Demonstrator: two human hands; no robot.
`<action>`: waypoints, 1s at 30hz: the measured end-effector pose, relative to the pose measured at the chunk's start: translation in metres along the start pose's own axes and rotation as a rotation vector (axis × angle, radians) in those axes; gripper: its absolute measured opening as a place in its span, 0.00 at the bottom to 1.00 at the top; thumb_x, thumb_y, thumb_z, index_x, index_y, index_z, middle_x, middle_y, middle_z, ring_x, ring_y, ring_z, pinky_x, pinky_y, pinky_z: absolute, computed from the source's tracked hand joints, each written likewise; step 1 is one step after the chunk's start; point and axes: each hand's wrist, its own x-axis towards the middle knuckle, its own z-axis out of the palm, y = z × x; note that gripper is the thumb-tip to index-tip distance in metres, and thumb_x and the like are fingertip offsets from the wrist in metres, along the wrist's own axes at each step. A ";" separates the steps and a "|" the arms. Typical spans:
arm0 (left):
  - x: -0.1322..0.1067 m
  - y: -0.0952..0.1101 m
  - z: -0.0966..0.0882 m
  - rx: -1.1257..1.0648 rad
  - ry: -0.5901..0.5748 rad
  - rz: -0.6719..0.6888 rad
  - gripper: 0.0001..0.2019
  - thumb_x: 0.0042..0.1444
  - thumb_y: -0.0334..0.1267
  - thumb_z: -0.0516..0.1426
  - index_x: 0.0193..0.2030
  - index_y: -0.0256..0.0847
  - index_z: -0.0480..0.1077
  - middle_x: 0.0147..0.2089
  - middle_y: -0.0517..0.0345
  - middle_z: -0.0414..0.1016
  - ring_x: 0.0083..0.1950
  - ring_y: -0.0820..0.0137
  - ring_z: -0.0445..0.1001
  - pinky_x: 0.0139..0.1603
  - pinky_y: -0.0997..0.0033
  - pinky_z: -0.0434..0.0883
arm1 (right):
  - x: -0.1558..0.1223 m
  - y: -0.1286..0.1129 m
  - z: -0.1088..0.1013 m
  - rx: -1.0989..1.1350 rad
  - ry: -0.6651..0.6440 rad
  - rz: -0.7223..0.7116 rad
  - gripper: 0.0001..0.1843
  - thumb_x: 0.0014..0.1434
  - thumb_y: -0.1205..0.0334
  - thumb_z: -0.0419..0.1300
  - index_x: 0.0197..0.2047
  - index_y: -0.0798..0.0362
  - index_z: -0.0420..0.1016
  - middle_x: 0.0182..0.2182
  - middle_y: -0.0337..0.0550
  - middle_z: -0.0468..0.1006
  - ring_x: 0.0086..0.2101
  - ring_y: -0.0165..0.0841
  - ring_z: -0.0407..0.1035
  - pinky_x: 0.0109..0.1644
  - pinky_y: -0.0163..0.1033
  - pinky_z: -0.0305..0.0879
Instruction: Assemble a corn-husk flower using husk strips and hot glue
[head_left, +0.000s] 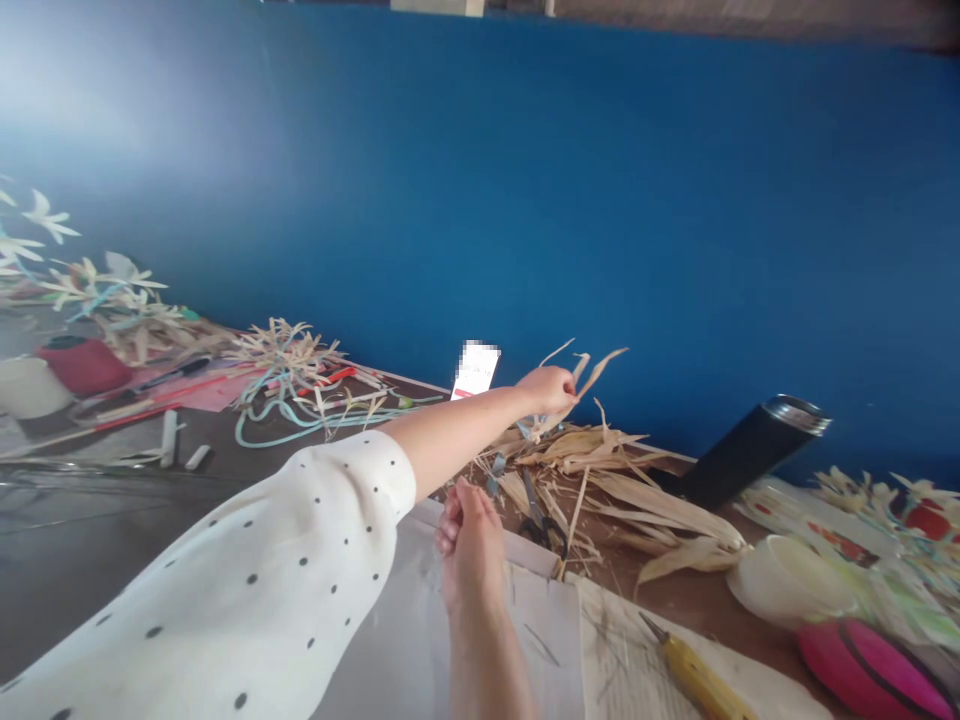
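Pale dried husk strip (592, 372) at 1 o'clock of frame centre, lifted above the table edge against the blue wall (675, 200). Left hand (551, 390) pinches its lower end, fingers clamped. Right hand (469, 530) at 6 o'clock over a white paper sheet (405, 650), fingers curled inward, contents not visible. Loose heap of tan husks (600, 480) below the strip, dark scissors (541, 520) in it. Black steel-rimmed tumbler (750, 450) at 3 o'clock. Husk flowers (90, 285) at 9 o'clock look finished. Judgement: partway, much husk unworked.
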 end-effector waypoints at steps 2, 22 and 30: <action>0.004 0.011 0.003 0.026 -0.062 0.046 0.08 0.49 0.38 0.57 0.33 0.37 0.73 0.35 0.55 0.77 0.36 0.69 0.73 0.35 0.74 0.66 | -0.001 -0.002 0.001 -0.009 0.010 0.002 0.14 0.47 0.58 0.59 0.24 0.52 0.55 0.18 0.28 0.57 0.16 0.20 0.43 0.18 0.30 0.38; -0.022 -0.041 -0.018 0.276 -0.175 -0.349 0.11 0.37 0.28 0.60 0.32 0.33 0.76 0.34 0.43 0.77 0.38 0.58 0.74 0.41 0.66 0.69 | 0.001 0.000 -0.002 -0.029 0.008 -0.016 0.14 0.46 0.54 0.60 0.25 0.52 0.59 0.17 0.28 0.57 0.15 0.20 0.45 0.17 0.29 0.39; -0.042 -0.048 0.027 0.179 -0.179 -0.247 0.10 0.46 0.37 0.57 0.36 0.45 0.76 0.38 0.57 0.78 0.39 0.68 0.74 0.39 0.76 0.68 | 0.002 -0.001 -0.001 0.010 0.087 -0.068 0.14 0.47 0.55 0.59 0.25 0.52 0.57 0.17 0.28 0.56 0.15 0.20 0.42 0.19 0.30 0.36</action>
